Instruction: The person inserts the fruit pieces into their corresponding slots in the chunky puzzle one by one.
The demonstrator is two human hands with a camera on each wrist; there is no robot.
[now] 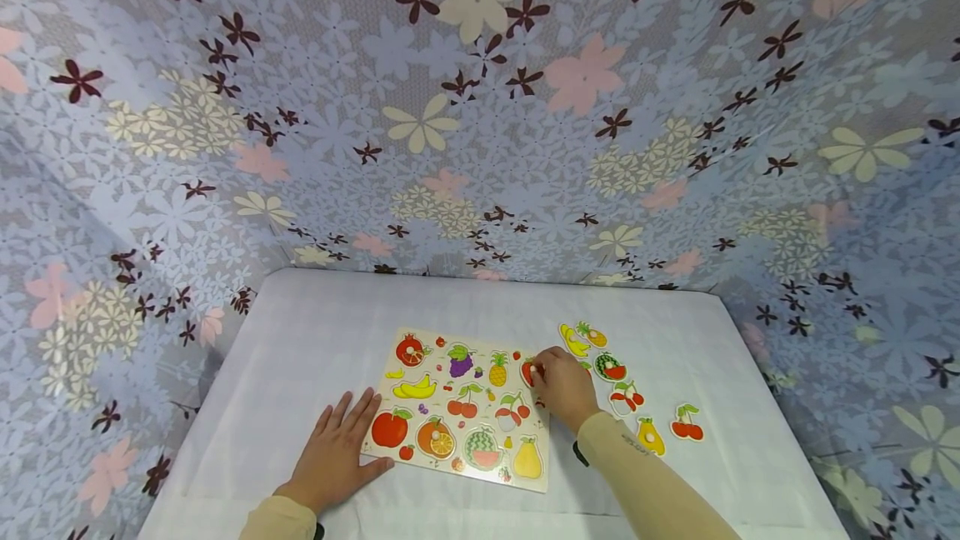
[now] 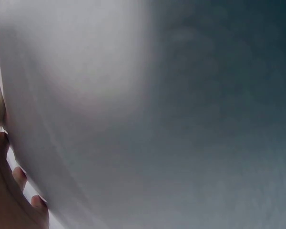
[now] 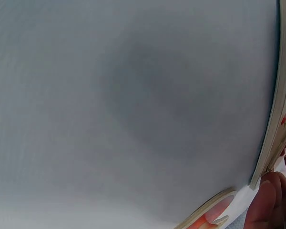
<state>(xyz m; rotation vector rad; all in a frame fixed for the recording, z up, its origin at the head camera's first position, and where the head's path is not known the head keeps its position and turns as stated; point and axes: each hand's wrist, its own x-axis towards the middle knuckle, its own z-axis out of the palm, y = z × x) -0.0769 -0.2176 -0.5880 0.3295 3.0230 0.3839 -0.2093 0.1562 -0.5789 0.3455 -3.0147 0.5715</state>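
A wooden fruit puzzle board (image 1: 431, 394) lies flat on the table, with pomegranate, grapes, bananas and other fruits on it. At its upper right corner my right hand (image 1: 564, 386) pinches a red fruit puzzle piece (image 1: 527, 373) by its small knob. The hand partly covers that piece, and the right wrist view catches the fingers (image 3: 264, 205) beside the board's edge (image 3: 276, 100). My left hand (image 1: 333, 450) rests with spread fingers at the board's left edge, thumb near its lower corner. Only part of the left hand (image 2: 14, 195) enters the left wrist view.
Right of the board lie loose pieces: bananas (image 1: 573, 342), a pineapple (image 1: 595, 337), a watermelon (image 1: 611, 368), cherries (image 1: 627, 397), a pear (image 1: 650, 437) and more cherries (image 1: 687, 423). A white cloth covers the table (image 1: 330, 315). Flowered curtains (image 1: 480, 173) surround it.
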